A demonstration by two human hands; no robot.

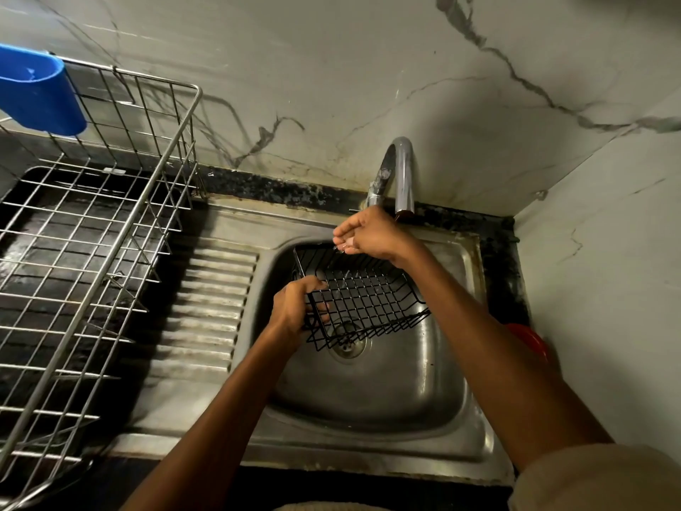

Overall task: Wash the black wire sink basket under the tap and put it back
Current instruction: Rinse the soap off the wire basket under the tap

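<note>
**Basket held over the sink bowl, right hand up at the tap**

Your left hand (294, 307) grips the black wire sink basket (363, 295) by its near left corner, fingers curled round the rim wires. You hold the basket tilted, inside the bowl of the stainless steel sink (372, 392), above the round metal drain strainer (346, 339), which shows through the mesh.

Your right hand (368, 234) hangs just over the far rim of the basket, directly below the curved chrome tap (403, 178). Its fingers are loosely curled with the tips drawn together; whether they pinch a wire of the basket or only touch it, you cannot tell from this view.

To the left of the bowl lies the ribbed steel draining board (210, 307), and beyond it a silver wire dish rack (92, 252) with a blue plastic cup holder (37, 94) hooked on its far edge. A red object (530, 341) shows behind your right forearm.
</note>
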